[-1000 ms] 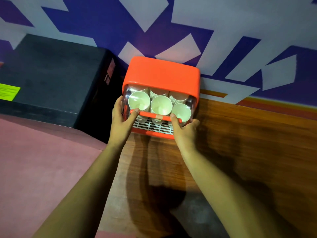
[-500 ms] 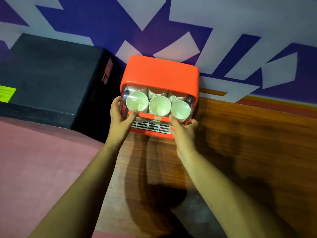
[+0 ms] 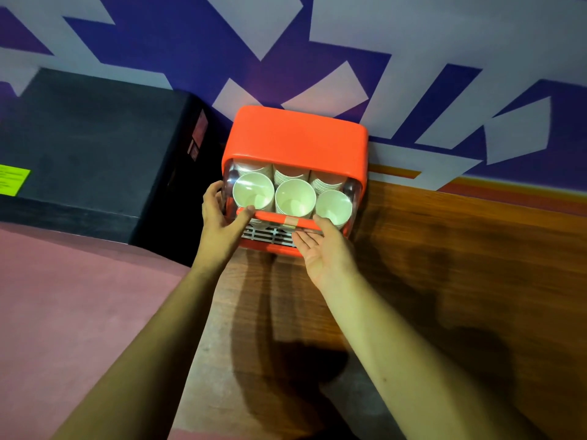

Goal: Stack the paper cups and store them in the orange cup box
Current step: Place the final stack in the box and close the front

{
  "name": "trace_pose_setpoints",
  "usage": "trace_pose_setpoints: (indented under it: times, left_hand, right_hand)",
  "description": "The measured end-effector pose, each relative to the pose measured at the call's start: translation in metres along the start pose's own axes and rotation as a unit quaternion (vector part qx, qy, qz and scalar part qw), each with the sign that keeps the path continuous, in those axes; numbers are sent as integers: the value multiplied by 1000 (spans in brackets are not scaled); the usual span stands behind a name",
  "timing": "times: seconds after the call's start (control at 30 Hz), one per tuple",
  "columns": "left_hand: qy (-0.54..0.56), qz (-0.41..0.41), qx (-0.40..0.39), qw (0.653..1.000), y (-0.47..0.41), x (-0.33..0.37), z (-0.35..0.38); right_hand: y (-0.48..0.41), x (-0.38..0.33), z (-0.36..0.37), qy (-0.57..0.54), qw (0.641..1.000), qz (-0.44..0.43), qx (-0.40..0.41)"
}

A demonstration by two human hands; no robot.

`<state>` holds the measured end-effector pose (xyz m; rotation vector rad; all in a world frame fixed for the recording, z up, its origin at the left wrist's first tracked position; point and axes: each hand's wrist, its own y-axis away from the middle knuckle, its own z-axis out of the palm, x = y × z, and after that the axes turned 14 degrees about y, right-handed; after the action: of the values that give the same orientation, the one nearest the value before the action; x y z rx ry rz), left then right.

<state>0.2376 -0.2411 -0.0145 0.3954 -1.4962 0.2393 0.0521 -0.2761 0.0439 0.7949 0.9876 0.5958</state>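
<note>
Nearest the camera, no loose cup showed on the wooden tabletop (image 3: 460, 281), so the stacking looked finished and the job appeared to be in its last stage.

There were two hands at the front of the box. The left grip (image 3: 222, 219) was grasping the orange cup box at its left front corner, with its fingers wrapped round the side and its thumb pressed on the orange bar (image 3: 279, 219). The right grip (image 3: 324, 249) was released, palm up and fingers straight. Its fingertips lay at the white grille (image 3: 270, 235) under that bar and its thumb was against the bar's right part.

Behind the one bar and one grille, the paper cups (image 3: 294, 198) lay on their sides in three stacks set side by side, with three open mouths facing out. The cups in each stack were too tightly nested to count.

The one orange cup box (image 3: 295, 138) stood at the far edge of the tabletop against the patterned wall (image 3: 190, 33), beside one black block (image 3: 79, 138). A clear front cover curved over the cups. Whether it was fully seated could not be told, so closing it and letting go was probably all that remained.
</note>
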Motion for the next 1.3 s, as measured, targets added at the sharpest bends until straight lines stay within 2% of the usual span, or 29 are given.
trace_pose_setpoints:
  times: [0.37,0.57,0.77,0.83,0.9,1.0,1.1,1.17,1.23,1.3]
  left_hand:
    - [9,8,7,1000,10,-1,3]
    - [58,-43,7,997,17,-1,8]
    - [50,-80,32,995,14,2,9]
    - [71,-99,20,992,13,3,9]
    - [117,-109,4,987,13,4,10]
    - [128,-102,4,987,12,6,12]
    - [128,-116,8,985,13,5,11]
    - [123,-123,-4,985,12,5,8]
    - [119,-127,-19,984,10,5,6]
    - [111,-133,-28,985,8,6,5]
  right_hand:
    - [-2,0,-4,-44,998,9,-42]
    - [0,1,-8,-29,998,2,-58]
    - [1,-3,-10,-32,997,14,-74]
    - [2,-2,-10,-32,996,18,-76]
    - [2,-2,-11,-25,997,22,-73]
    - [2,-3,-13,16,998,17,-61]
    - [-6,-3,-18,111,993,-19,15]
    - [-16,2,-26,237,964,-65,103]
    - [-24,7,-32,397,894,-127,166]
    - [-27,9,-34,488,833,-194,174]
